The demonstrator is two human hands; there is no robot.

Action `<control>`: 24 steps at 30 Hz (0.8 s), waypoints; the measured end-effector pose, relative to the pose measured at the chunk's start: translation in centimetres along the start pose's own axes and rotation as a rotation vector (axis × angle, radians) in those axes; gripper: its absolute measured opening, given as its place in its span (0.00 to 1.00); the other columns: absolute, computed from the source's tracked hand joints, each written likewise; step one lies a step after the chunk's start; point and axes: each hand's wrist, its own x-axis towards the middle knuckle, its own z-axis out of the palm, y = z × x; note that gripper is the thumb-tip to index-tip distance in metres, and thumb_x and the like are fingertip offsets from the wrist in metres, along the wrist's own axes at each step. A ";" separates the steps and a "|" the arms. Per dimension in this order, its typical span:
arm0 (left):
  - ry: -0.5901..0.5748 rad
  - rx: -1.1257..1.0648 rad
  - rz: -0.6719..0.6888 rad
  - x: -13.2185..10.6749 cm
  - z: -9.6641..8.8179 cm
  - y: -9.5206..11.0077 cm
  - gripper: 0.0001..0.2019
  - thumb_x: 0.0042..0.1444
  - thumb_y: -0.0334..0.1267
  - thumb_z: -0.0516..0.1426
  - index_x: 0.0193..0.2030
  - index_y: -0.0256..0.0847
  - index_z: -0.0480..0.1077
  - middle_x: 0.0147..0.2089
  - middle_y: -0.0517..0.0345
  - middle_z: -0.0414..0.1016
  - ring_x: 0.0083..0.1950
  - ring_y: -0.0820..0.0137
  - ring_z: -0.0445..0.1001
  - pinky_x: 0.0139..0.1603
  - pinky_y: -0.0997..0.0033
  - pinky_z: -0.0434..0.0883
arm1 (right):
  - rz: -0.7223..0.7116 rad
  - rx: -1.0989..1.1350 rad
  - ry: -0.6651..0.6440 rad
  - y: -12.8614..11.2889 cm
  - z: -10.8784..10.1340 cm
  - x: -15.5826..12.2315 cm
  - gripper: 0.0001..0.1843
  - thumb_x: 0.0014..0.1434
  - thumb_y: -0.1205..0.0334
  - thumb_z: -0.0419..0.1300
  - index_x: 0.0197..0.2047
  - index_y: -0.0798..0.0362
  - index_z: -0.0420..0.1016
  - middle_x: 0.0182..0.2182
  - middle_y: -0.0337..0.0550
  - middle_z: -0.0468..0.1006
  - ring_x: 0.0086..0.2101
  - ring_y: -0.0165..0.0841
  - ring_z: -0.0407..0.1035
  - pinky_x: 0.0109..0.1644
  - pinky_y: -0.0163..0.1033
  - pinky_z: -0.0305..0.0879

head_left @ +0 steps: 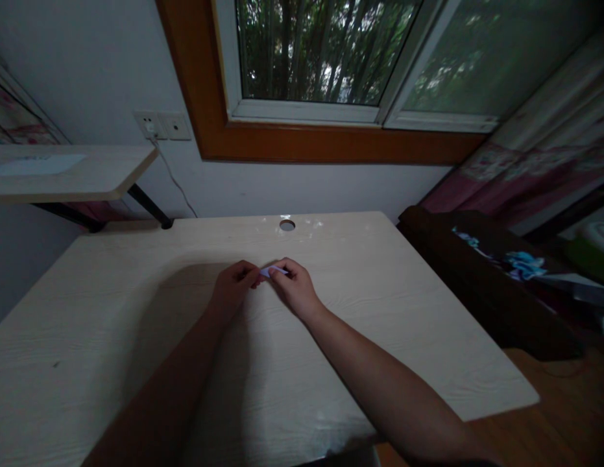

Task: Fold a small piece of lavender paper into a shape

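A small, pale lilac folded paper slip is pinched at either end by the closed fingertips of the left hand and right hand, mid-way across a pale wooden desk. An uneven pull could tear it or crease it crooked. Its long axis runs roughly left to right.

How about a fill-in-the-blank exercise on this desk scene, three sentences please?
1. The left hand and right hand pinch a small pale piece of ____ between them.
2. The desk has a round ____ near its far edge.
3. The wall socket sits to the ____ of the window.
Missing words: paper; hole; left.
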 end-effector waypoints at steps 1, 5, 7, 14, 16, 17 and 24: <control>0.000 0.005 0.000 0.0 0.0 0.0 0.09 0.53 0.42 0.58 0.28 0.39 0.73 0.26 0.60 0.75 0.29 0.72 0.71 0.34 0.73 0.67 | 0.012 0.013 -0.003 0.0 0.0 0.0 0.09 0.57 0.56 0.61 0.32 0.53 0.76 0.28 0.38 0.76 0.30 0.31 0.67 0.36 0.36 0.63; 0.048 -0.027 0.002 0.2 -0.2 -0.1 0.08 0.54 0.41 0.58 0.29 0.39 0.73 0.27 0.59 0.76 0.30 0.72 0.71 0.34 0.72 0.69 | 0.052 0.102 0.049 0.0 -0.2 0.3 0.09 0.56 0.56 0.62 0.31 0.52 0.75 0.24 0.35 0.73 0.27 0.30 0.64 0.34 0.36 0.60; 0.112 -0.063 0.014 0.4 -0.3 -0.3 0.08 0.55 0.41 0.57 0.30 0.39 0.73 0.27 0.58 0.75 0.29 0.72 0.71 0.34 0.72 0.69 | 0.062 0.140 0.084 0.0 -0.3 0.5 0.09 0.55 0.56 0.62 0.29 0.52 0.74 0.23 0.35 0.72 0.26 0.30 0.64 0.33 0.36 0.59; 0.075 -0.084 0.033 0.3 -0.1 -0.2 0.12 0.56 0.46 0.58 0.34 0.39 0.74 0.32 0.57 0.76 0.31 0.72 0.72 0.34 0.72 0.70 | 0.067 0.101 0.060 -0.2 -0.2 0.4 0.10 0.56 0.54 0.62 0.30 0.52 0.75 0.24 0.36 0.73 0.27 0.30 0.64 0.33 0.35 0.60; 0.011 -0.047 0.029 0.2 0.0 -0.2 0.11 0.55 0.46 0.59 0.34 0.39 0.75 0.32 0.57 0.77 0.31 0.72 0.71 0.34 0.73 0.69 | 0.049 0.073 0.034 -0.2 0.0 0.3 0.10 0.56 0.54 0.62 0.32 0.52 0.76 0.26 0.37 0.74 0.28 0.30 0.65 0.34 0.35 0.61; -0.007 -0.032 0.027 0.2 0.0 -0.3 0.11 0.54 0.45 0.60 0.33 0.39 0.75 0.31 0.58 0.76 0.30 0.72 0.71 0.34 0.73 0.69 | 0.035 0.058 0.019 -0.1 0.0 0.2 0.10 0.56 0.54 0.62 0.33 0.52 0.76 0.27 0.37 0.75 0.28 0.30 0.66 0.35 0.36 0.62; -0.008 0.098 0.042 0.2 -0.1 -0.9 0.11 0.54 0.46 0.60 0.31 0.40 0.75 0.26 0.61 0.74 0.29 0.71 0.71 0.33 0.73 0.67 | -0.065 -0.030 -0.011 -0.6 0.2 0.0 0.08 0.56 0.56 0.62 0.34 0.51 0.77 0.31 0.39 0.77 0.32 0.32 0.69 0.37 0.36 0.64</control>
